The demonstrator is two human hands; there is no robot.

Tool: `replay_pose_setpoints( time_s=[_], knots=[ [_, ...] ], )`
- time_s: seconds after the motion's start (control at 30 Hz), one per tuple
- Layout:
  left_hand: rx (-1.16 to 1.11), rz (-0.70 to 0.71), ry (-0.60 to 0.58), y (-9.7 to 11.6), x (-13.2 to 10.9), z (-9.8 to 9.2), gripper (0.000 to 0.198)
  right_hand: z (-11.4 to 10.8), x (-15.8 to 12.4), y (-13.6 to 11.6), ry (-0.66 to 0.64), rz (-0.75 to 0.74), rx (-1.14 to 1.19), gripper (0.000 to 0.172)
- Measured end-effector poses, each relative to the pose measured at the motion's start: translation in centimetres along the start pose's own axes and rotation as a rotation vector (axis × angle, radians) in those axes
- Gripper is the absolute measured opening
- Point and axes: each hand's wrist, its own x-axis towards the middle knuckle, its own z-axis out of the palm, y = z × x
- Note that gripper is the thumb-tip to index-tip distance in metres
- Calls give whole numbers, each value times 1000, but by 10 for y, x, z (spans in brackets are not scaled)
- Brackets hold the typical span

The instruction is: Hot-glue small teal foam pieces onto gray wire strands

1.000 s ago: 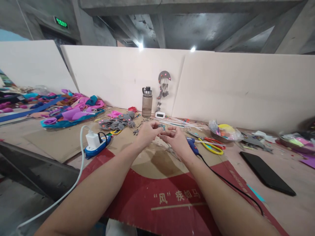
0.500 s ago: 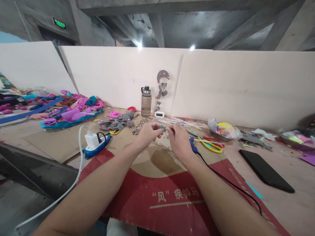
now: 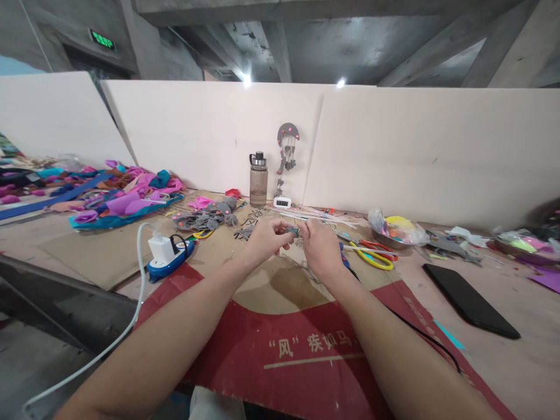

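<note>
My left hand [image 3: 270, 240] is closed in a pinch on a small grey-green piece [image 3: 292, 231], too small to name more exactly. Close beside it, my right hand [image 3: 321, 248] has its fingertips pressed together at the right end of that piece; whether they grip it or a thin strand on it, I cannot make out. Both hands are above a red and brown cardboard sheet [image 3: 301, 332]. Partly hidden behind my right hand lies a blue-handled corded tool [image 3: 344, 255], its black cord running toward me under my right forearm.
Yellow-handled scissors [image 3: 371, 259] and red-handled ones lie right of my hands, near a black phone [image 3: 470, 300]. To the left are a blue power strip [image 3: 170, 265], grey felt pieces [image 3: 203, 217] and coloured fabric [image 3: 131, 201]. A bottle [image 3: 258, 185] and white timer [image 3: 282, 202] stand behind.
My hands have come slightly closer together, the right one turning a little around the small piece. The view has shifted slightly; things on the table stay in place.
</note>
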Motion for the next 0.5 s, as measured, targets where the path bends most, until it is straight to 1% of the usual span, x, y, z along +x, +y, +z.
replay_pose_setpoints(
  time_s=[0.1,0.23,0.37,0.5],
  knots=[
    [41,16,-2,-2,0,0,18,-1,1,0,0,31,-24,32],
    [118,97,13,-6,0,0,21,0,3,1,-11,69,23,36],
    [123,137,-28,-10,2,0,21,-1,2,2,-17,95,79,37],
    [132,163,-24,-10,3,-1,20,-4,1,0,-16,72,71,39]
  ],
)
